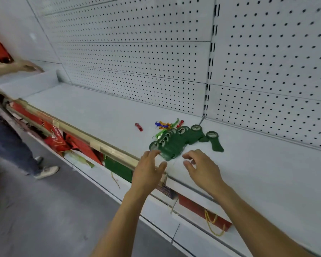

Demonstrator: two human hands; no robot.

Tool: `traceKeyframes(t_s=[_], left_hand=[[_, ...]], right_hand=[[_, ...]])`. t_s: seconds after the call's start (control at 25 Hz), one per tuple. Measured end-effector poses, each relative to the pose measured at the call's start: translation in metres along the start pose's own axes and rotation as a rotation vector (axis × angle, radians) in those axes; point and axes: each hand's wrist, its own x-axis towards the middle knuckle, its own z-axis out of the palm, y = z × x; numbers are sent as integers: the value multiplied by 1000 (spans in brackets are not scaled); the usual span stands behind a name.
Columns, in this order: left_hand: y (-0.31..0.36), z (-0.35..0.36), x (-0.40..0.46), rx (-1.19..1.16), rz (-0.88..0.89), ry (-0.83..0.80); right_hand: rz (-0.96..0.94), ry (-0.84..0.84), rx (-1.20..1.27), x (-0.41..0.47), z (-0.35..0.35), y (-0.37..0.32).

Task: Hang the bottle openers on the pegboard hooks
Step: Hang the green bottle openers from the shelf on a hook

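Note:
A fanned row of several dark green bottle openers (174,143) lies on the white shelf (93,112), with one more green opener (215,141) apart to the right. Behind them sit small coloured openers (165,125) and a red one (139,126) alone to the left. My left hand (146,172) hovers at the near left end of the green row, fingers apart, holding nothing. Just right of it my right hand (202,167) is spread over the shelf's front, empty too. The white pegboard (137,52) behind shows no hooks.
A brass-coloured rail (93,141) runs along the shelf's front edge. Below it lie red and green packages (78,145) on a lower shelf. Another person (11,141) stands at the left on the grey floor, an arm stretched toward the shelf.

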Motion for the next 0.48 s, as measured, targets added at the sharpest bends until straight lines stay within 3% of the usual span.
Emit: traceKeyframes(t_s=[0.24, 0.48], left_hand=[[-35, 5, 86, 178, -46, -86], [-62, 3, 120, 440, 267, -230]], right_hand=[[2, -24, -214, 79, 33, -18], [61, -70, -449, 97, 53, -39]])
